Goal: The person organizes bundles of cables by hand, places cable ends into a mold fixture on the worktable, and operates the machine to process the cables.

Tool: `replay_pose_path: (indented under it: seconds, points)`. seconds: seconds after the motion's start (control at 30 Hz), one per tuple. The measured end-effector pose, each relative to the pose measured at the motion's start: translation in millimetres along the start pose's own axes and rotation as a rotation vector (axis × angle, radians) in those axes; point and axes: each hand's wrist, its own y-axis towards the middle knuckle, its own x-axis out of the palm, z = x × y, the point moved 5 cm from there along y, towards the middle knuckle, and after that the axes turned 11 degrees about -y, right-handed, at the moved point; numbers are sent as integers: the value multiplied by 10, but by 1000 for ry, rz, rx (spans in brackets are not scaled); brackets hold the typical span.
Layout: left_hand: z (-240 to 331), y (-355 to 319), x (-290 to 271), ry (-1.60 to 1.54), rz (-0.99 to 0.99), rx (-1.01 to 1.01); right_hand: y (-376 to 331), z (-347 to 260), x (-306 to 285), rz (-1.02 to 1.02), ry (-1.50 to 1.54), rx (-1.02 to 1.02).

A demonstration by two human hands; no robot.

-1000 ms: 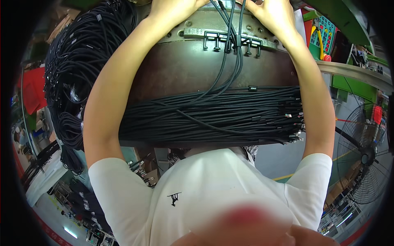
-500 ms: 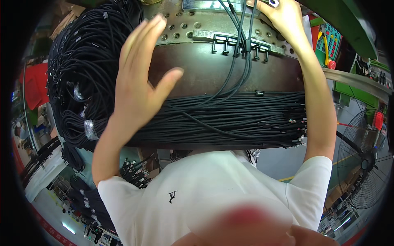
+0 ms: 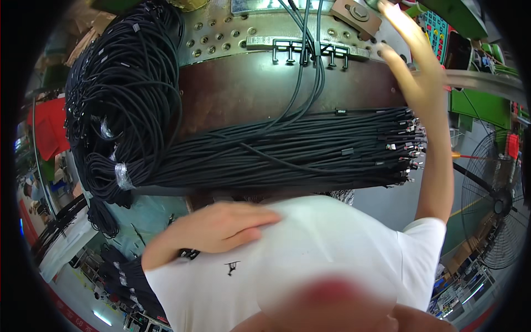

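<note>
My left hand [image 3: 227, 226], smeared by motion, lies in front of my white shirt with its fingers stretched out and nothing in it. My right hand [image 3: 423, 72] reaches past the right end of a perforated metal plate [image 3: 232, 27], thumb and fingers apart, also with nothing visible in it. A few black cables [image 3: 315, 83] run up from the bench onto a metal mould bar [image 3: 260, 42]. Black plastic branched pieces [image 3: 287, 51] sit along that bar. Below it lies a thick row of black cables [image 3: 276, 155], their connector ends at the right.
A big looped heap of black cables [image 3: 133, 83] covers the bench's left side. A bolted clamp block [image 3: 357, 16] is on the plate. Behind my right hand is a button panel [image 3: 434, 33]. At the right stand a metal rail [image 3: 481, 80] and a caged fan [image 3: 500, 207].
My left hand has dropped from above the cables to the front of my shirt. My right hand has shifted right, away from the mould, and its fingers have spread. The view has shifted slightly.
</note>
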Motion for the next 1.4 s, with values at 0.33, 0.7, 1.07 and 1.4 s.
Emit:
replay_pose_path:
  seconds: [0.33,0.7,1.07,1.4]
  points:
    - [-1748,-777,-102,690,831,-584,-3313,53,868,-309,-293,258]
    - [-1690,-731,-136,708,965,-438,-3503,194,1218,-262,-31,573]
    - [-1833,-642,-146,890,773,-564,-3535,169,1290,-204,-47,615]
    - [-261,-231,171,-113,46,-63,-2117,804,-579,466,67,567]
